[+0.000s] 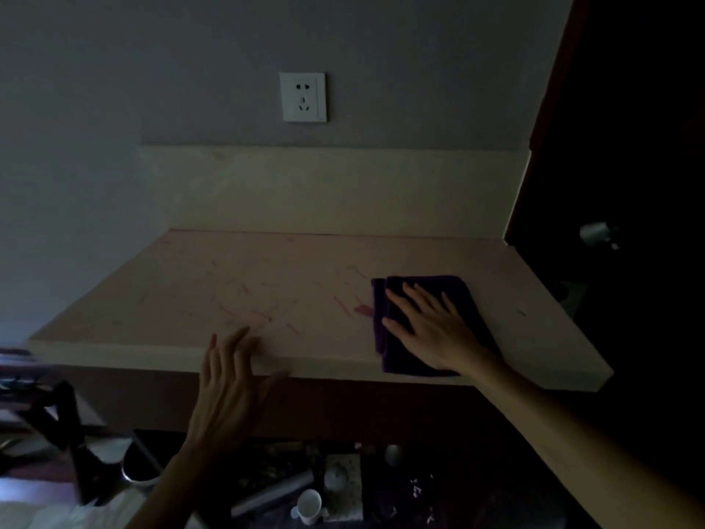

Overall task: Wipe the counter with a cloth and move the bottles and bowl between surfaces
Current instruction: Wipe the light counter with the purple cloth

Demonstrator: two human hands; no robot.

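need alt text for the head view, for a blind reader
The right hand presses a purple cloth flat on a pale, red-streaked counter. The left hand rests open at the counter's front edge, below a wall socket.

A pale counter (267, 284) lies mostly bare in dim light, its left and middle stretches open to a passing hand. A folded purple cloth (419, 295) under the flat right hand (431, 330) takes up the near right part, while the left hand (229, 376) rests open-fingered at the front edge. A low backsplash (324, 189) walls off the rear; a dark panel (629, 147) closes the right side. Below the edge, a white mug (309, 505) and other clutter (too dark to tell apart) crowd the lower surface.
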